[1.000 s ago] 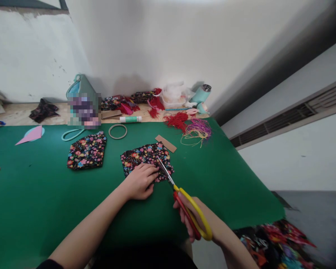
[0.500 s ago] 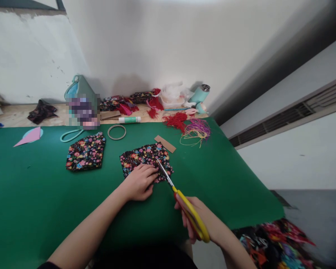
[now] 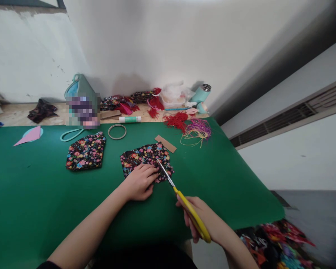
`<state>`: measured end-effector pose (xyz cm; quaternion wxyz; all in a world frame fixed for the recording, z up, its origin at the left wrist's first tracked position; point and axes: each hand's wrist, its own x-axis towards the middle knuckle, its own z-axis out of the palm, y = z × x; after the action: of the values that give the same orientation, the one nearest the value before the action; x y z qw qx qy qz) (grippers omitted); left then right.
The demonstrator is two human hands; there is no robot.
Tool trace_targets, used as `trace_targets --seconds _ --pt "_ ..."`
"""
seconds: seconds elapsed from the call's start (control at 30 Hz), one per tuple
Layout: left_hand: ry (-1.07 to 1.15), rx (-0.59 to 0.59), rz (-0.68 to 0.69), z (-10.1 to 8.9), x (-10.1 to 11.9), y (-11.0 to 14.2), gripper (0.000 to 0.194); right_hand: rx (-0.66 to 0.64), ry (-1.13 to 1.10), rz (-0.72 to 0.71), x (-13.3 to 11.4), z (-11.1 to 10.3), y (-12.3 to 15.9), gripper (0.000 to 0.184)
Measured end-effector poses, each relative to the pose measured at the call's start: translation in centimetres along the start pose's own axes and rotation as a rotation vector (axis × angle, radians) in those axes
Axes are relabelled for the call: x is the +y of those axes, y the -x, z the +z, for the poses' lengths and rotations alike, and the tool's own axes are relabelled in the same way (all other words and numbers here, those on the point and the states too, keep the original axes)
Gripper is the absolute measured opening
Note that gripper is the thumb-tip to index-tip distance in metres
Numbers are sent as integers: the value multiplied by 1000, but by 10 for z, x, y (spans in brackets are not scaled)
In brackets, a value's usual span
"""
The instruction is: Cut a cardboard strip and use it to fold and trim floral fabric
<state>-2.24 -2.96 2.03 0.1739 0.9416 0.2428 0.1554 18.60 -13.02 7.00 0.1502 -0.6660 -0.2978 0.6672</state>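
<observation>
A dark floral fabric piece (image 3: 145,157) lies in the middle of the green mat (image 3: 44,201). My left hand (image 3: 140,181) rests on its near edge, fingers curled and pressing the cloth down. My right hand (image 3: 201,218) grips yellow-and-red scissors (image 3: 184,205). Their blades are closed together and reach over the cloth's right side, beside my left fingertips.
A second floral fabric piece (image 3: 86,151) lies to the left. A ring (image 3: 117,131), a cardboard strip (image 3: 165,143), red and coloured threads (image 3: 194,129), a glue stick (image 3: 130,119), a teal bag (image 3: 80,99) and a bottle (image 3: 201,94) sit behind. More fabric (image 3: 274,239) lies below right.
The scissor handles have squeezed together and the blades have closed on the cloth. My left hand has stayed in place.
</observation>
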Motion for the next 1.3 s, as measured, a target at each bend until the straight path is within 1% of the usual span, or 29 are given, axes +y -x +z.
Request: trace_targets --seconds 0.3,0.5,0.63,0.9,1.0,1.3 --pt "2 5 -1 2 -1 0 40 20 64 33 -8 -6 4 46" --pt "4 2 -3 0 0 0 40 18 166 -23 -4 -12 -1 37" --pt "8 6 -2 1 -1 0 40 4 153 -29 -3 -16 -2 42" --pt "-5 -10 -4 0 0 0 40 -65 149 -5 -10 -17 2 53" --pt "-5 -13 -8 0 0 0 41 -81 116 -42 -10 -18 1 56" --pt "12 2 -1 2 -2 0 41 -95 77 -32 -10 -20 -3 53"
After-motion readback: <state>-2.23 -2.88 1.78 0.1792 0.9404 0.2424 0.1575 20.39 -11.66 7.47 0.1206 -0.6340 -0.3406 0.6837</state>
